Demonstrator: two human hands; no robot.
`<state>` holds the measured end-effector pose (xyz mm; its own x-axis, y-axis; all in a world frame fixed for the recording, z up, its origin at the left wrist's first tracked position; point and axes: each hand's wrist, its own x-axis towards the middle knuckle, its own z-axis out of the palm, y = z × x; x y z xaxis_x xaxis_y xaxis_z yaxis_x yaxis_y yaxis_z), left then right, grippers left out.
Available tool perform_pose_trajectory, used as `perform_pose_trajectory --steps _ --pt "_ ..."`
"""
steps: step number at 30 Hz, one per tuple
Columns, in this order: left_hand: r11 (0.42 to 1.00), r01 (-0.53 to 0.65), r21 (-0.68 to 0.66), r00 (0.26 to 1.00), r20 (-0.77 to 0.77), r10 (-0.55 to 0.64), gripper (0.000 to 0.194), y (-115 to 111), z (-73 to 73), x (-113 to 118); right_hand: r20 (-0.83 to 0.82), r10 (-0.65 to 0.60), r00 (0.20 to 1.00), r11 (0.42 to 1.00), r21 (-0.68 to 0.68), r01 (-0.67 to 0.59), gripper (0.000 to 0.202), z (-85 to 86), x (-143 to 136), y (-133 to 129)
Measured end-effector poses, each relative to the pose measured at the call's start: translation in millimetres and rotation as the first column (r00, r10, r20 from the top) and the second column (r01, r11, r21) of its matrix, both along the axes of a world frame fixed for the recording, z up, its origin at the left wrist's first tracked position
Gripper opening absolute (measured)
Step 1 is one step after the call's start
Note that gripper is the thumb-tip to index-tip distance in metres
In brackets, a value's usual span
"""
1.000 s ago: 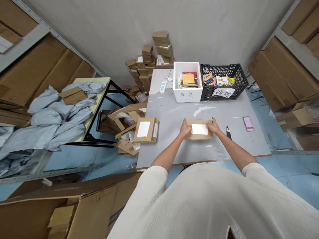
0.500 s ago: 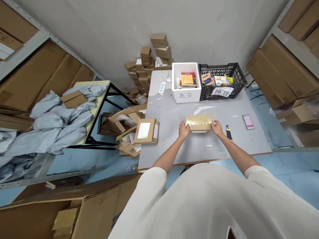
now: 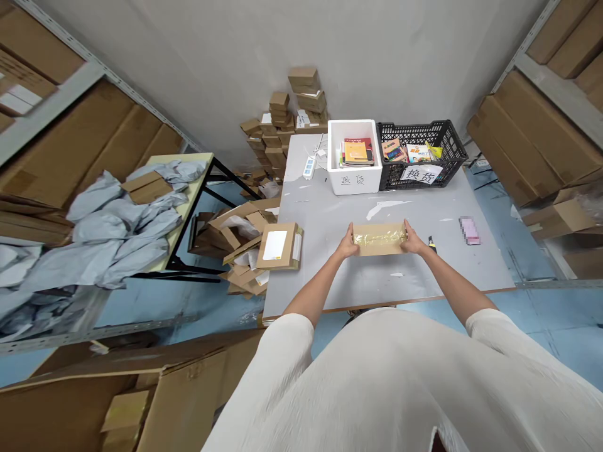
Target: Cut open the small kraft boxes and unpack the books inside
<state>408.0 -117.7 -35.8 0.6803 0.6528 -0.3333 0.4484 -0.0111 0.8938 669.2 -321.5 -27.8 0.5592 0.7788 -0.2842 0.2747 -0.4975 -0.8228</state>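
Between my two hands is a small brown cardboard box (image 3: 379,240), with shiny clear tape along its length. My left hand (image 3: 348,243) grips its left end, and my right hand (image 3: 412,240) grips the right end. The box is over the grey table (image 3: 330,276); whether its underside touches the tabletop I cannot tell. Just right of my right hand lies a black and yellow utility knife (image 3: 432,244), partly hidden by that hand. A pinkish, pixelated phone-like object (image 3: 469,230) lies further right.
At the table's back stand a white foam box (image 3: 354,182) with books and a black crate (image 3: 421,174) with packets. A labelled carton (image 3: 277,246) sits at the left edge, beside a heap of opened boxes (image 3: 242,276). Grey parcels (image 3: 127,220) cover a side table.
The box has tipped in my hands: its taped face shows more fully and the white label on its near side is out of sight. My right hand now covers part of the knife.
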Motion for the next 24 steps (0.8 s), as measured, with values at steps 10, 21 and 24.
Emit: perform_pose_trajectory --steps 10,21,24 --pt "0.985 -0.091 0.145 0.994 -0.043 0.099 0.063 -16 24.8 4 0.058 -0.088 0.994 0.992 0.093 0.083 0.072 10.9 -21 2" --pt "0.988 -0.004 0.156 0.915 -0.397 0.066 0.033 -36 9.6 -14 0.13 -0.082 0.988 0.959 -0.259 0.114 0.028 -6.2 -27 -32" --pt "0.985 -0.049 0.166 0.931 -0.35 0.105 0.059 -34 6.3 -9 0.083 -0.105 0.991 0.964 -0.235 0.122 0.037 -6.7 -25 -27"
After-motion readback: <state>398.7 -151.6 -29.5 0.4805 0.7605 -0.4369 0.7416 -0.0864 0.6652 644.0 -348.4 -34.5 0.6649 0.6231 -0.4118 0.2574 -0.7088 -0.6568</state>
